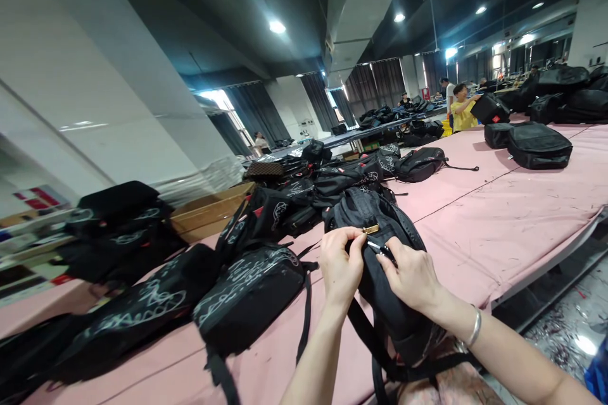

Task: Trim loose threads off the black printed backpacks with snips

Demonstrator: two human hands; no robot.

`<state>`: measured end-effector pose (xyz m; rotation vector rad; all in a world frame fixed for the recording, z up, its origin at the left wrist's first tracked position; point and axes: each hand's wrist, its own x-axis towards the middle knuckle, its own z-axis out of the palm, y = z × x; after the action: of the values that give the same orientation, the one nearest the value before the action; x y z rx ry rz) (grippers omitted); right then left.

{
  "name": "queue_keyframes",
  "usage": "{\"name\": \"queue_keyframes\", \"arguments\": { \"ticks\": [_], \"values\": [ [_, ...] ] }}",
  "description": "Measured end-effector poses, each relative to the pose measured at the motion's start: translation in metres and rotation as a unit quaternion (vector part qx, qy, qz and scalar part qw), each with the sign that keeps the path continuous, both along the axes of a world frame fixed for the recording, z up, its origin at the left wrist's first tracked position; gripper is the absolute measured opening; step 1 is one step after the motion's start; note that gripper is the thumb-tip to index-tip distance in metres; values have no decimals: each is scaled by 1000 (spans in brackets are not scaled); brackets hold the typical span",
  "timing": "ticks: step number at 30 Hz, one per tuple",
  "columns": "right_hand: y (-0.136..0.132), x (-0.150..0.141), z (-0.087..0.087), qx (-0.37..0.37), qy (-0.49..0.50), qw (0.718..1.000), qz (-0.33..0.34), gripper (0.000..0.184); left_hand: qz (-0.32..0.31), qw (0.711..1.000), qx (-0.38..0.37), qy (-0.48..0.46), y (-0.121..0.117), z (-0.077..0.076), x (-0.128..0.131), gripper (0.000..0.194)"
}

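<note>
A black backpack (384,294) lies against me at the edge of the pink-covered table, its straps hanging down in front. My left hand (339,266) is closed in a pinch over the bag's front, right beside a small gold plate (371,229). What its fingertips hold is too small to make out. My right hand (412,275) is closed around a slim tool with a silver tip and a dark handle (380,249). The tip points at the left fingertips; its exact kind is unclear.
Black backpacks with white line patterns (251,294) are spread along the table's left side. More black bags (539,145) stand at the right on the pink table cover (475,221). A cardboard box (209,209) is at the left. A person in yellow (463,112) handles a bag farther back.
</note>
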<state>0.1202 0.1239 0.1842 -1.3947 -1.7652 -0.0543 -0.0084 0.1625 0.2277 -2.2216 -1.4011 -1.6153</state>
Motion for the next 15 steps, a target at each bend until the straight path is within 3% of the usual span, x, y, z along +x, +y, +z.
{"name": "queue_keyframes", "arguments": {
  "ticks": [7,12,13,15],
  "values": [
    [1,1,5,-1,-19,1000,-5,16,-12,1000,28,5,1,-3,0,12],
    [-6,13,0,39,107,991,75,15,24,996,51,-76,-10,-23,1,17],
    [-7,17,-2,49,143,985,87,15,50,994,51,-86,-14,-30,3,21],
    [-8,26,-7,72,200,973,94,16,99,990,29,-94,-21,-46,10,59]
  ]
}}
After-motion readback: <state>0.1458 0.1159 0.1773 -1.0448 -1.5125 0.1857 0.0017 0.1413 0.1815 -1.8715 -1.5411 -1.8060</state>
